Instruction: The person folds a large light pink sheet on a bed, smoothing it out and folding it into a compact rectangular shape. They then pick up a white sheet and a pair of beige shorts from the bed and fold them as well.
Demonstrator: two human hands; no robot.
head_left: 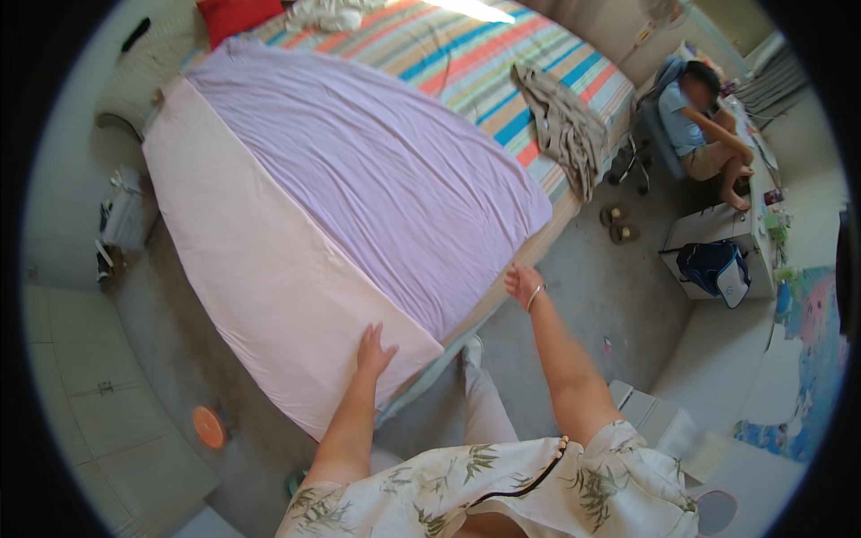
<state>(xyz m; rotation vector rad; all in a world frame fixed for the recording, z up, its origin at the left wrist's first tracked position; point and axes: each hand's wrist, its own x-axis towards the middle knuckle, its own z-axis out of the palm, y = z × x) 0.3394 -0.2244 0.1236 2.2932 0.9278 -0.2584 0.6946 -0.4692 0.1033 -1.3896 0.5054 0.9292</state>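
Observation:
A large bed cover, lavender over most of its width and pale pink along its left side, lies over the bed. My left hand is at the pink part near the bed's near corner, fingers spread and holding nothing. Just off the bed's right edge is my right hand, its fingers loosely bent and apart, with nothing visible in them. A bracelet circles that wrist. Fine wrinkles run along the lavender part, while the pink part looks smoother.
Beyond the cover shows a striped sheet with a crumpled grey-brown garment and a red pillow. A person sits on a chair at the right, by a desk. Slippers, a backpack and an orange round stool stand around.

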